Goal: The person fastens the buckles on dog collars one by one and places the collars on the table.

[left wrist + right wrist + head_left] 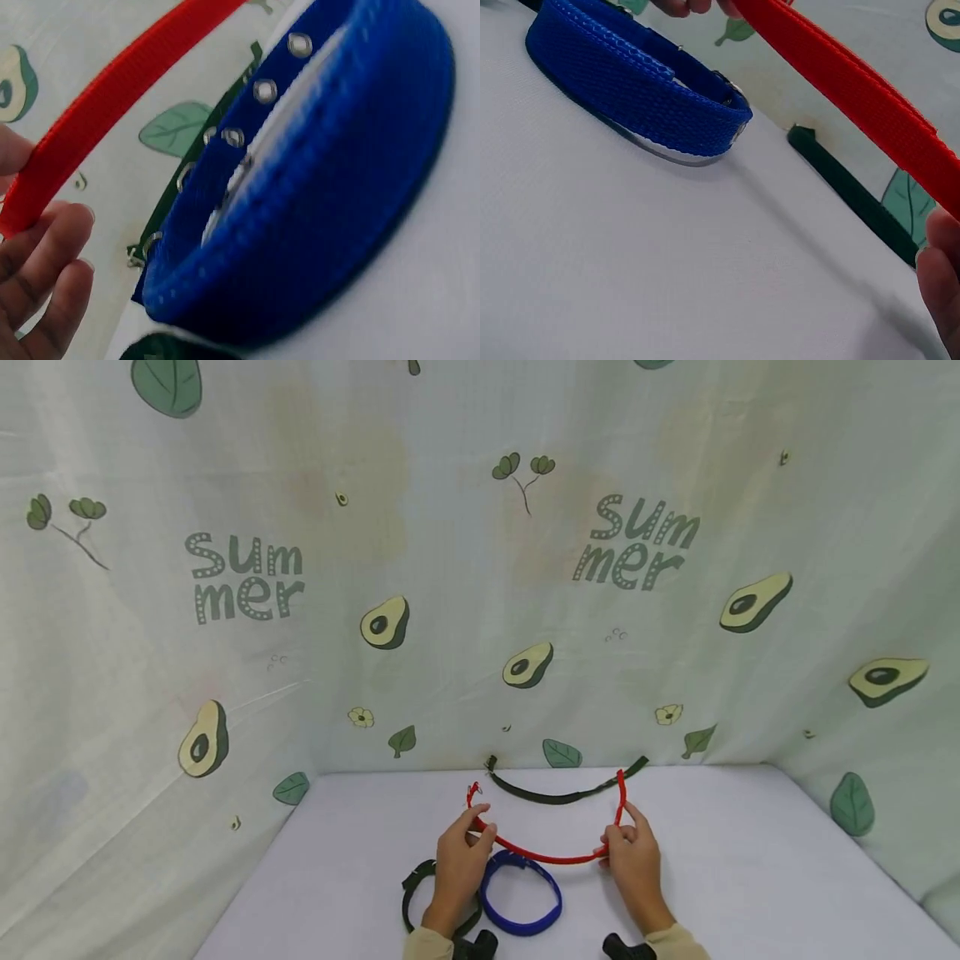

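Both hands up over the tabletop [750, 860], pinching a red collar strap [551, 857] between them. Left hand [459, 860] curled round the strap near its left end, thumb on top; fingertips [45, 255] visible under the red webbing in the left wrist view. Right hand [633, 858] pinching the strap near its right end, index finger extended up along the raised tip. Strap sagging in a U between the two grips, both ends pointing up, held clear of the tabletop. Blue collar [520, 893] closed in a loop, flat on the tabletop just below the strap, between the wrists. Black collar [420, 893] partly under the left hand. Dark green strap [558, 795] lying open farther back, near the avocado-print cloth backdrop [247, 577].
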Action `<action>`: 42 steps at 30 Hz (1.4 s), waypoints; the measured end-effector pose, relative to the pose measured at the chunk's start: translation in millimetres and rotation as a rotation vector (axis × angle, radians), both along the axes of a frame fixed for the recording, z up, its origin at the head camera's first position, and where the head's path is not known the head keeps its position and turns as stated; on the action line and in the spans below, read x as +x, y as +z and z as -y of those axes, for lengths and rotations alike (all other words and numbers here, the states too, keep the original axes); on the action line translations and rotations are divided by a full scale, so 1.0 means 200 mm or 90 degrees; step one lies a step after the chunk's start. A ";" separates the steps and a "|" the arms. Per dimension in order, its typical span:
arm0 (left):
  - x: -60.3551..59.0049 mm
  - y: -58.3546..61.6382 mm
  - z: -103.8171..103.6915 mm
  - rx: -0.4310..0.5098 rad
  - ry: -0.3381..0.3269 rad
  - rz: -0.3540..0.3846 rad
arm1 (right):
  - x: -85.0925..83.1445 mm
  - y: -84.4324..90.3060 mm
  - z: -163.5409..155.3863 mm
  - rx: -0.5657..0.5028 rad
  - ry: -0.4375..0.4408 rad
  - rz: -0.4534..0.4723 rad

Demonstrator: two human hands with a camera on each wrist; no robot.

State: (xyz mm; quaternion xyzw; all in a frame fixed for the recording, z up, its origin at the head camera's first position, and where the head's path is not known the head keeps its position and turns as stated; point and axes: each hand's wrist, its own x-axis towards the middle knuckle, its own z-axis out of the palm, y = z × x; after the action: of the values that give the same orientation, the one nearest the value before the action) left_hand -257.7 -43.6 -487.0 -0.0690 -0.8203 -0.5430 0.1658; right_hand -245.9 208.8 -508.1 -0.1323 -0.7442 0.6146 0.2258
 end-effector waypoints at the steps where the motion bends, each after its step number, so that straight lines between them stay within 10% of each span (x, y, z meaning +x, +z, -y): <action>1: 0.00 0.00 0.00 -0.006 0.000 0.001 | 0.00 0.00 0.00 0.006 0.000 -0.005; 20: -0.03 0.00 -0.04 0.093 -0.034 0.047 | 0.00 0.00 -0.04 0.053 0.036 0.037; 42: -0.05 0.00 0.02 0.204 0.066 0.029 | -0.02 0.02 0.03 0.058 0.044 0.010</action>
State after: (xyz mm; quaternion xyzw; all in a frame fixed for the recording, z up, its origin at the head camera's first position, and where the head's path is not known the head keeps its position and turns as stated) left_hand -267.2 -47.7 -486.8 0.0132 -0.7290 -0.6591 0.1843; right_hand -249.6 202.5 -504.9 -0.1013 -0.7772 0.5864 0.2044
